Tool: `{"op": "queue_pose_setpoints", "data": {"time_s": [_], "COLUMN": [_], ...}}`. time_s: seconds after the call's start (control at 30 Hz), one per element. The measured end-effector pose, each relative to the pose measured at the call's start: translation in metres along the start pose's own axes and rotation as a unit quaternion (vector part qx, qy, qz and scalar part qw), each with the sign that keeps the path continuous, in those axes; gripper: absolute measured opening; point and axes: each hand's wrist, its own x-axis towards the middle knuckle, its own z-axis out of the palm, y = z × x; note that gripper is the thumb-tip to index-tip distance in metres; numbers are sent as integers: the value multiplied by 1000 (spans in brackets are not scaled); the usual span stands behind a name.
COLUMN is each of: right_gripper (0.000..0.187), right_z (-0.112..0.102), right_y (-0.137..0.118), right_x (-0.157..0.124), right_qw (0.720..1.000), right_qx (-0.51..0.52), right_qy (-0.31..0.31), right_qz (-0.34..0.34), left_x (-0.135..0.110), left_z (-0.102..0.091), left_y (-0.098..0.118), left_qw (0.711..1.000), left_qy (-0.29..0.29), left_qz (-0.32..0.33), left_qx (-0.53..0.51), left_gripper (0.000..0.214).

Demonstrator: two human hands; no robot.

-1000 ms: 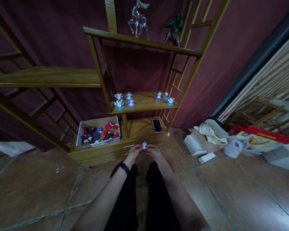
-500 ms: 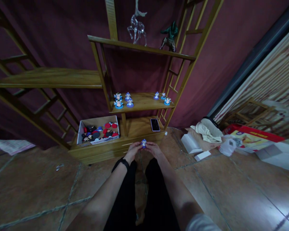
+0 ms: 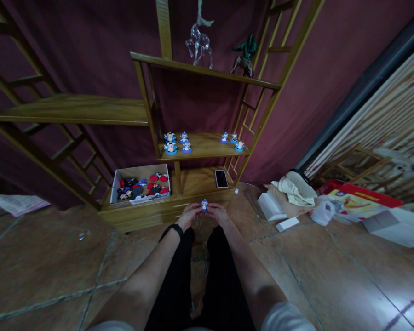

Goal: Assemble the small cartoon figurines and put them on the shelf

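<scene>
Fingers (image 3: pixel 194 209) of my L hand (image 3: pixel 185 219) & R hand (image 3: pixel 220 214) are pinched in close, tips on both sides of one tiny purple figurine (image 3: pixel 204 205), so both hands hold it btwn them. It's upright, in front of the wood drawers (image 3: pixel 141 219).

Biggest stuff: dark red wall (image 3: pixel 331 69) at the back, brown tile floor (image 3: pixel 296 285) below. Next, the wood shelf unit (image 3: pixel 69 108), w/ lots of levels & ladder-like sides. My black pants (image 3: pixel 174 280) show btwn my arms. On the floor to the R, a red & yellow box (image 3: pixel 360 202) is nr a white plastic bag (image 3: pixel 322 213) & a pale cloth (image 3: pixel 298 192).

On the low ledge (image 3: pixel 198 181), L part, sits an open cardboard box (image 3: pixel 138 171) w/ red, black & blue toys (image 3: pixel 155 188) inside, too jumbled to tell apart. Up top: a clear deer statue (image 3: pixel 200 42), one front leg up, & a dark green statue (image 3: pixel 246 48) to its R.

Phone (image 3: pixel 221 179) lies flat on the low ledge, R part, screen dark. Black wristband (image 3: pixel 177 229) on my L wrist.

Small ones, mid shelf (image 3: pixel 205 146): at L end, 2 pink & blue figurines (image 3: pixel 170 148) w/ 2 purple & white figurines (image 3: pixel 186 147) just beside. At R end, 3 more figurines (image 3: pixel 239 145), close together.
</scene>
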Motion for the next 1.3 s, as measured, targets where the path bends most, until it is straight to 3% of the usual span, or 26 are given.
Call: {"op": "queue_pose_setpoints", "data": {"time_s": [0.63, 1.03, 1.3], "right_gripper": [17, 23, 25], "right_z": [-8, -6, -7], "right_y": [10, 9, 7], "right_x": [15, 11, 11], "right_qw": [999, 997, 997], "right_qx": [-10, -56, -64], "right_qy": [40, 49, 45], "right_qz": [10, 7, 10], "left_x": [22, 22, 20], "left_z": [1, 4, 4], "left_y": [-20, -26, -27], "left_qw": [997, 995, 996], "left_qy": [33, 67, 48], "left_qz": [-32, -14, -12], "left_qx": [-62, -73, -72], "left_gripper": [6, 6, 7]}}
